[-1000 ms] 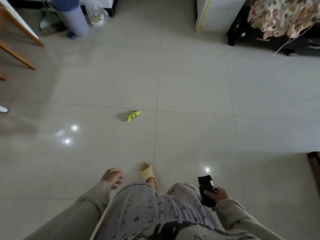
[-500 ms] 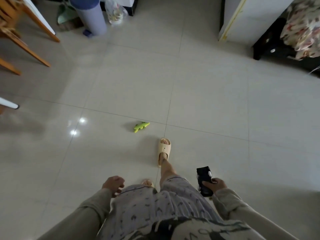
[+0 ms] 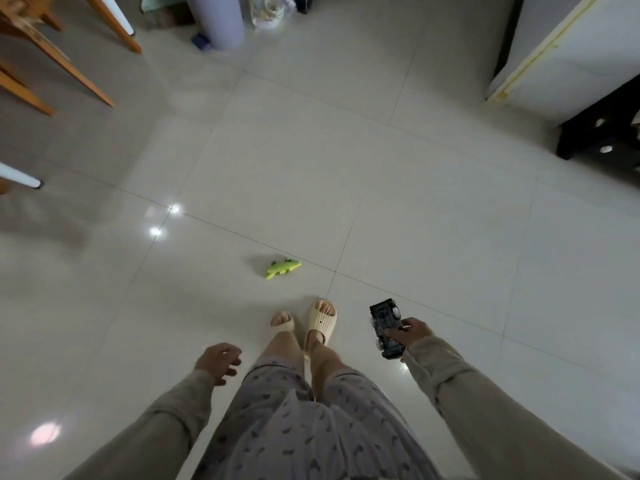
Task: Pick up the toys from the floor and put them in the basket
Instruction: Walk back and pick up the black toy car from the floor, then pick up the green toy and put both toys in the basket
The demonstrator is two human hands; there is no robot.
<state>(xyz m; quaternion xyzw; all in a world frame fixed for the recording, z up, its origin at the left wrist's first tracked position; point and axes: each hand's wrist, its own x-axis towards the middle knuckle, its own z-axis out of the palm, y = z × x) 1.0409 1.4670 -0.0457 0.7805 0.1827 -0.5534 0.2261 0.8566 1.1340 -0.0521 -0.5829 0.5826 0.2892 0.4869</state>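
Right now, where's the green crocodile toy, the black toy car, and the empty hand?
green crocodile toy (image 3: 282,268), head view, middle of its back.
black toy car (image 3: 385,322), head view, its dark body above the fingers.
left hand (image 3: 219,361), head view, back of the hand.

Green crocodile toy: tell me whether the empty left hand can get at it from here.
Probably yes, after bending down. The left hand is empty and open, and only bare floor lies between it and the green crocodile toy.

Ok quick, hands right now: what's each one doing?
Left hand: open, fingers loosely curled, holding nothing.
Right hand: closed on the black toy car.
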